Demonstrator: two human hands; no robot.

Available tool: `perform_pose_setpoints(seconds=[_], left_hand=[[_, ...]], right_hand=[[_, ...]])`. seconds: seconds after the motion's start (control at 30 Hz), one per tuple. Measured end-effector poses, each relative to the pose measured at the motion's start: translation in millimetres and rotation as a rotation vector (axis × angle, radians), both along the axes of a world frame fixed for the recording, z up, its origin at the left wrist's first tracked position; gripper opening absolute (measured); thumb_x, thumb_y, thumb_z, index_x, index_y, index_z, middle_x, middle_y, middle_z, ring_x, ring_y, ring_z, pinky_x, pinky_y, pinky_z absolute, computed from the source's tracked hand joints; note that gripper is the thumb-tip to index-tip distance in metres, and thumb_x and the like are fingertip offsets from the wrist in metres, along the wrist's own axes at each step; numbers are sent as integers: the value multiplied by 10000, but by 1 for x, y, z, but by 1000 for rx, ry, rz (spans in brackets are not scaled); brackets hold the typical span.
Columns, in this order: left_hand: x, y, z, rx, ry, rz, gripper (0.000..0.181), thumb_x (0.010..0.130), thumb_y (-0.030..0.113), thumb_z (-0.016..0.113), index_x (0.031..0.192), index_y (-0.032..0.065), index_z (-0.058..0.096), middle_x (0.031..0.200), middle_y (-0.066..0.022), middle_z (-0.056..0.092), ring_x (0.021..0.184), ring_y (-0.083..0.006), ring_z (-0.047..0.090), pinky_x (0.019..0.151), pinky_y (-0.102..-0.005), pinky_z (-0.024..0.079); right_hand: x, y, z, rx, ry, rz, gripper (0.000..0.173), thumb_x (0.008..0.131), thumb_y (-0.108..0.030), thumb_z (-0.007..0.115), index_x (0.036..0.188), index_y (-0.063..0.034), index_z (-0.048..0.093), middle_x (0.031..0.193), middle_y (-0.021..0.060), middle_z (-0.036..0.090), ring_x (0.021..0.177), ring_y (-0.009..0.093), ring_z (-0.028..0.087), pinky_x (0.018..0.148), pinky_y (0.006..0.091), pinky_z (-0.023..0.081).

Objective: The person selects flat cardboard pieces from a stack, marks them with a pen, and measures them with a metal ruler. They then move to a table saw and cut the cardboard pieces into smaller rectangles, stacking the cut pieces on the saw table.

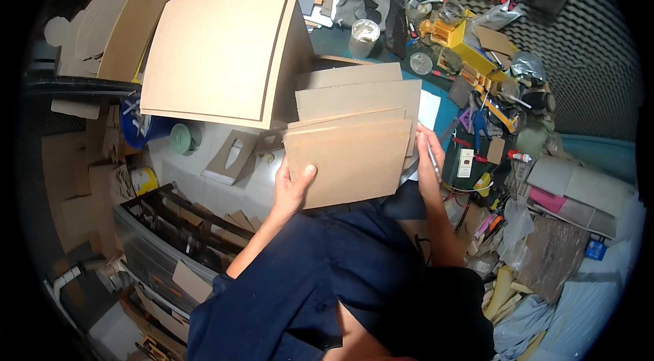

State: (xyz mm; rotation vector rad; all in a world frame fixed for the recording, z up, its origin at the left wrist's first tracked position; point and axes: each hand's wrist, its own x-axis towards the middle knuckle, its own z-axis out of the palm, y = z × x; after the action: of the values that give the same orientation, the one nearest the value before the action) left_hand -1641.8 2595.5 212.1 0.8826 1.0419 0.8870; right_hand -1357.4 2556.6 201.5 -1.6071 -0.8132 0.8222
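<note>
My left hand (294,182) grips the lower left edge of a stack of thin brown fibreboard or cardboard panels (352,164), its thumb on the front face. At the stack's right side, my right hand (430,156) holds a slim silvery pen or knife (434,159) between its fingers; whether those fingers also touch the panels cannot be told. Behind the held stack, larger flat panels (357,98) overlap one another. A big box-like block of pale board (217,54) stands to the upper left, near these panels. White paper (430,108) shows behind my right hand.
A white tub (365,36), a yellow box (465,41), a blue clamp (480,126) and other tools crowd the bench at the right. A cut board piece (232,156) lies at the left, above a dark metal frame (153,218). Scraps and plastic bags (516,238) pile up lower right.
</note>
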Motion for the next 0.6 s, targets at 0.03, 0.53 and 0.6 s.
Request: perform_pose_setpoints(seconds=[0.03, 0.53, 0.6], left_hand=[[-1, -4, -2, -11, 25, 22, 481, 881, 188, 667, 1280, -1, 476, 1162, -84, 586, 1059, -156, 544, 933, -308, 425], [-72, -45, 35, 160, 214, -194, 465, 752, 210, 781, 1097, -35, 588, 1033, -108, 653, 924, -188, 623, 830, -308, 480], [-73, -50, 40, 234, 160, -244, 402, 710, 185, 815, 975, -41, 614, 1011, -168, 663, 856, -239, 666, 779, -311, 506]], right_hand=[[2, -2, -5, 45, -5, -2, 321, 1004, -204, 465, 1166, 35, 606, 1134, 102, 640, 1073, 136, 562, 958, 278, 410], [15, 84, -3, 9, -79, 372, 231, 981, -198, 512, 1072, -26, 635, 849, 28, 586, 739, 72, 520, 688, 214, 444], [-1, 92, -12, 22, 32, 405, 175, 963, -191, 540, 1003, -30, 598, 830, 31, 596, 689, 73, 505, 649, 219, 436]])
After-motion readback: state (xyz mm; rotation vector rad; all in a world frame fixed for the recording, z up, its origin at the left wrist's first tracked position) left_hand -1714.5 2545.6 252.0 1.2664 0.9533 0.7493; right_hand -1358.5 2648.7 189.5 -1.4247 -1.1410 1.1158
